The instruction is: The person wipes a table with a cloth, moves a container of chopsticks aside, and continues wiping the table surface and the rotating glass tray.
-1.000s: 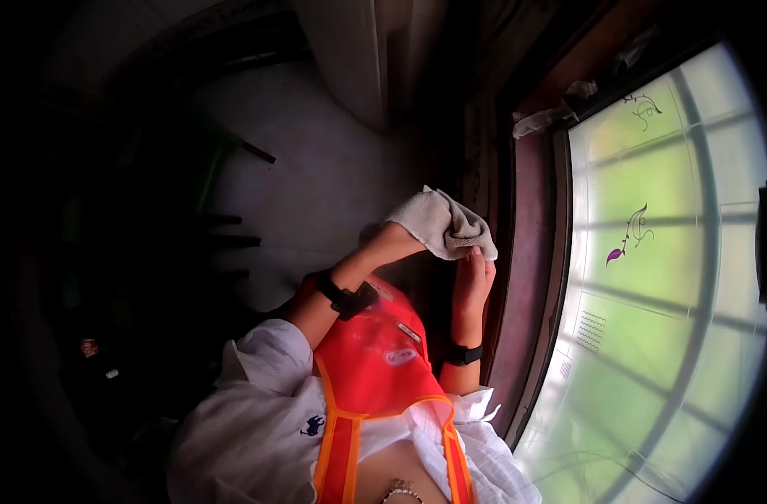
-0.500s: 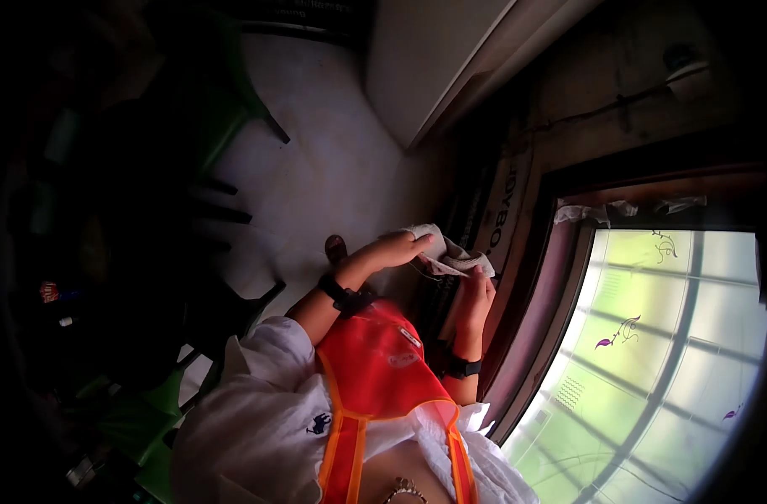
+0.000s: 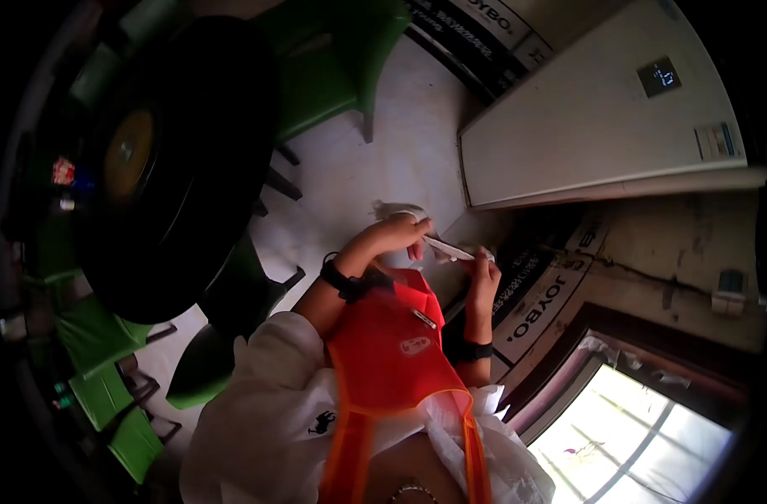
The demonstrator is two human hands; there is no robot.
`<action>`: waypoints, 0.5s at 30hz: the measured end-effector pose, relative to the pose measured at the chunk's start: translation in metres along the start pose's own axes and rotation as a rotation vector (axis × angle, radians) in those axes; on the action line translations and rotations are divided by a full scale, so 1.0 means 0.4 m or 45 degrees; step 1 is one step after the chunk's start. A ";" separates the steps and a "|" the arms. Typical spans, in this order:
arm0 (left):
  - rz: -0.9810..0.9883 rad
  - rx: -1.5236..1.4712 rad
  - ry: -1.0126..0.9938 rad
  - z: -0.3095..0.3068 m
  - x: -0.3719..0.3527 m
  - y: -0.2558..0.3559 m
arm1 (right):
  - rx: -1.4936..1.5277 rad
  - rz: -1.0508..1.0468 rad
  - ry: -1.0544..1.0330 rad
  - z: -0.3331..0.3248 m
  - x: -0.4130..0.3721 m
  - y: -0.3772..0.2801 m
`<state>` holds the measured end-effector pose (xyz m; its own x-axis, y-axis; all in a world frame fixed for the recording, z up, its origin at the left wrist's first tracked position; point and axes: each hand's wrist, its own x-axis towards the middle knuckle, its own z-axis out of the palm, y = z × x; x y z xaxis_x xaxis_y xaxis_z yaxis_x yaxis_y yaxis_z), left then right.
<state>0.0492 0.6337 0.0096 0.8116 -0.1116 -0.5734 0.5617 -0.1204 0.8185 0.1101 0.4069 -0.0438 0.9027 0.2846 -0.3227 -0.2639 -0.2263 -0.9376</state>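
In front of my apron, both hands hold a pale, crumpled cloth (image 3: 450,249). My left hand (image 3: 402,232) is closed around one part, and a loose bunch of fabric sticks out beyond its knuckles. My right hand (image 3: 482,280) pinches the other end between thumb and fingers. A narrow strip of cloth stretches between the two hands; the rest is partly hidden by my left hand. Just below them is the red apron (image 3: 387,353) with orange edging that I wear.
A round dark table (image 3: 219,160) stands at left, with green chairs (image 3: 324,105) around it. A tall white cabinet-like appliance (image 3: 585,126) with a small display is ahead on the right. Nearer on the right are a wall with JOYBO lettering (image 3: 541,301) and a bright window (image 3: 627,445).
My view has swung left, bringing the table and appliance further into sight and the window lower. The cloth, spread wider before, is now bunched at my left hand with a narrow strip between the hands.
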 end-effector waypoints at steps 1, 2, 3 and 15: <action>-0.006 -0.032 0.024 -0.030 -0.015 -0.032 | -0.021 0.005 -0.034 0.045 0.023 -0.020; 0.054 -0.154 0.195 -0.053 -0.031 -0.078 | -0.003 -0.007 -0.077 0.098 0.036 -0.038; 0.118 -0.277 0.361 -0.076 -0.040 -0.110 | 0.010 -0.023 -0.112 0.147 0.058 -0.054; 0.504 -0.961 2.015 -0.547 -0.260 -0.168 | 0.295 -0.036 -1.005 0.924 0.335 -0.383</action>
<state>-0.0376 0.8690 0.0220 0.0148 0.9877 -0.1558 -0.1072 0.1565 0.9818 0.1458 0.8239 0.0089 0.4283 0.8781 -0.2134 -0.3858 -0.0359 -0.9219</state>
